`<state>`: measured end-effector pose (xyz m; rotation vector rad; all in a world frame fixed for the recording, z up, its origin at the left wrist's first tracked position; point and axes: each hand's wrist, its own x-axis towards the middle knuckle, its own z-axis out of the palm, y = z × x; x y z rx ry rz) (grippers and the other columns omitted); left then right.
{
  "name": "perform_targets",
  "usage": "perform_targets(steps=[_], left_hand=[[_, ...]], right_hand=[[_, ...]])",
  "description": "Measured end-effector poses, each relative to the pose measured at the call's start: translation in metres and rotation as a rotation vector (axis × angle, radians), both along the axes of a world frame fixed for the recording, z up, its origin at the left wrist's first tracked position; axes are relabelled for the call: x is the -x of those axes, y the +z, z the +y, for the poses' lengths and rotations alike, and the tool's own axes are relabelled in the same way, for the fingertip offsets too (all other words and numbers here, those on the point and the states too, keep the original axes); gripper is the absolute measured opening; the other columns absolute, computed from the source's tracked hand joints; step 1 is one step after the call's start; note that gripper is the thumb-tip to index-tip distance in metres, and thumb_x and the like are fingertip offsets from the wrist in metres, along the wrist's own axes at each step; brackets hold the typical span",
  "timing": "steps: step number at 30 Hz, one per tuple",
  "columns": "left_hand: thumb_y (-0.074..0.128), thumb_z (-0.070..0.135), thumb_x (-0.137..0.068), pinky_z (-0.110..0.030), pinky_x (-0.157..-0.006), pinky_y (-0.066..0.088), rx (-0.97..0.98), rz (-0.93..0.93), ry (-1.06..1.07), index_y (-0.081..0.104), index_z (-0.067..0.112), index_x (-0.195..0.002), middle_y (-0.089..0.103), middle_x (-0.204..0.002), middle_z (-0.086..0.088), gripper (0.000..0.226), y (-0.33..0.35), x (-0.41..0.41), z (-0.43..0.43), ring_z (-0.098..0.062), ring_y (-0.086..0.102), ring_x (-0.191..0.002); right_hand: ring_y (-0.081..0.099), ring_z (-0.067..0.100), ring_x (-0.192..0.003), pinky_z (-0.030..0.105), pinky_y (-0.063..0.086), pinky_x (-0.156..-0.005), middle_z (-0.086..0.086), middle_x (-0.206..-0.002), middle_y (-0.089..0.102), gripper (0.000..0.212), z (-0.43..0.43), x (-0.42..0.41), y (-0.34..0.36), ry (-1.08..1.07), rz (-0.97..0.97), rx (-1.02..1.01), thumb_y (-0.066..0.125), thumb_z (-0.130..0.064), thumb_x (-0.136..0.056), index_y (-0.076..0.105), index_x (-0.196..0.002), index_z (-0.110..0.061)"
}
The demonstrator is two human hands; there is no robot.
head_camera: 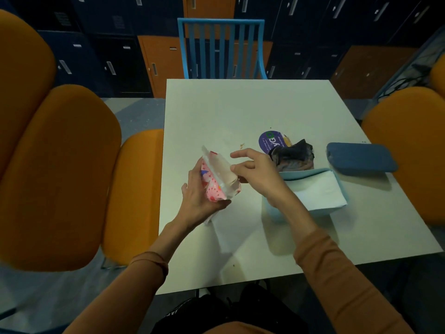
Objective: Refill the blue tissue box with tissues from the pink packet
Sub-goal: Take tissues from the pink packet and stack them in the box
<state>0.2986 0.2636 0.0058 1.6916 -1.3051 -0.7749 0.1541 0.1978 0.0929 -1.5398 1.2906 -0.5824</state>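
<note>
My left hand (201,194) holds the pink flowered tissue packet (218,183) tilted above the white table (240,112), its clear open end pointing up. My right hand (257,173) sits just right of the packet, thumb and forefinger pinching at its open side; whether it grips tissue or wrapper I cannot tell. The light blue tissue box (337,180) stands open to the right, with a stack of white tissues (320,192) lying in it. Its dark blue lid (361,159) lies flat beyond the box.
A crumpled dark wrapper (295,154) and a purple round sticker (269,139) lie behind the box. A blue slatted chair (221,47) stands at the table's far edge. Orange padded chairs (60,174) flank the table, another orange chair (409,150) at right.
</note>
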Motion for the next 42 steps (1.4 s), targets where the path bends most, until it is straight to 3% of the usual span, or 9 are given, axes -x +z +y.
perform_targets(steps=[6, 10, 17, 24, 27, 32, 36, 39, 42], left_hand=[[0.081, 0.045, -0.053, -0.055, -0.102, 0.043, 0.007, 0.033, 0.04, 0.021, 0.035, -0.14, 0.034, -0.139, 0.007, 0.107, -0.004, -0.003, 0.005, -0.019, 0.042, -0.124], [0.081, 0.044, -0.055, -0.056, -0.1, 0.044, 0.017, -0.034, 0.036, 0.02, 0.035, -0.14, 0.035, -0.139, 0.004, 0.105, -0.003, 0.001, 0.005, -0.021, 0.045, -0.123], [0.082, 0.045, -0.057, -0.056, -0.101, 0.043, 0.016, -0.086, 0.013, 0.019, 0.035, -0.142, 0.036, -0.141, 0.004, 0.106, -0.005, 0.007, 0.002, -0.021, 0.046, -0.124], [0.08, 0.044, -0.057, -0.055, -0.102, 0.042, -0.006, -0.121, -0.013, 0.019, 0.029, -0.143, 0.039, -0.139, 0.0, 0.106, -0.007, 0.004, 0.004, -0.019, 0.045, -0.121], [0.08, 0.047, -0.055, -0.055, -0.098, 0.046, -0.041, -0.147, -0.022, 0.018, 0.037, -0.138, 0.042, -0.136, 0.001, 0.104, -0.01, 0.001, 0.004, -0.02, 0.047, -0.119], [0.078, 0.052, -0.056, -0.057, -0.098, 0.045, -0.032, -0.213, -0.052, 0.019, 0.027, -0.144, 0.044, -0.136, -0.002, 0.108, -0.014, -0.009, 0.003, -0.023, 0.047, -0.12], [0.072, 0.056, -0.059, -0.061, -0.1, 0.039, -0.134, -0.411, -0.087, 0.016, 0.02, -0.149, 0.044, -0.135, -0.01, 0.112, -0.015, -0.024, -0.009, -0.029, 0.046, -0.12], [0.075, 0.055, -0.067, -0.062, -0.106, 0.028, -0.316, -0.557, -0.154, 0.005, 0.022, -0.152, 0.037, -0.14, -0.013, 0.115, -0.018, -0.029, -0.023, -0.034, 0.039, -0.127], [0.074, 0.059, -0.069, -0.065, -0.107, 0.022, -0.439, -0.679, -0.216, -0.003, 0.023, -0.151, 0.031, -0.144, -0.015, 0.119, -0.02, -0.027, -0.034, -0.036, 0.034, -0.132]], right_hand=[[0.066, 0.01, -0.078, 0.013, 0.049, -0.064, -0.003, -0.084, 0.071, 0.015, 0.012, -0.006, 0.004, 0.018, 0.191, 0.199, 0.071, -0.025, -0.079, 0.064, -0.09, -0.018], [0.065, 0.018, -0.079, 0.038, 0.055, -0.071, -0.006, -0.09, 0.068, 0.013, 0.016, -0.014, 0.005, 0.092, 0.319, 0.331, 0.061, -0.034, -0.081, 0.063, -0.087, -0.023], [0.057, 0.03, -0.084, 0.036, 0.049, -0.069, 0.008, -0.093, 0.065, 0.035, 0.017, -0.022, 0.013, 0.12, 0.505, 0.336, 0.051, -0.04, -0.091, 0.068, -0.092, -0.01], [0.062, 0.027, -0.082, 0.043, 0.054, -0.071, 0.007, -0.09, 0.068, 0.022, 0.009, -0.013, 0.016, 0.079, 0.499, 0.362, 0.058, -0.031, -0.086, 0.069, -0.085, -0.012], [0.062, 0.029, -0.082, 0.042, 0.053, -0.073, 0.006, -0.085, 0.068, 0.014, 0.004, -0.009, 0.027, 0.026, 0.449, 0.382, 0.057, -0.028, -0.083, 0.065, -0.082, -0.017], [0.059, 0.026, -0.081, 0.03, 0.045, -0.067, 0.009, -0.091, 0.067, 0.018, -0.009, 0.014, 0.063, -0.1, 0.378, 0.484, 0.054, -0.026, -0.093, 0.062, -0.105, -0.014], [0.062, 0.027, -0.087, 0.04, 0.056, -0.07, 0.014, -0.098, 0.067, 0.017, -0.019, 0.041, 0.078, -0.204, 0.318, 0.513, 0.054, -0.023, -0.096, 0.06, -0.11, -0.014], [0.054, 0.013, -0.084, 0.015, 0.046, -0.059, 0.011, -0.108, 0.065, 0.02, -0.023, 0.056, 0.077, -0.253, 0.333, 0.518, 0.053, -0.02, -0.096, 0.059, -0.113, -0.013], [0.05, 0.01, -0.084, 0.009, 0.039, -0.059, 0.009, -0.106, 0.064, 0.021, -0.022, 0.067, 0.075, -0.319, 0.356, 0.517, 0.052, -0.019, -0.097, 0.059, -0.115, -0.012]])
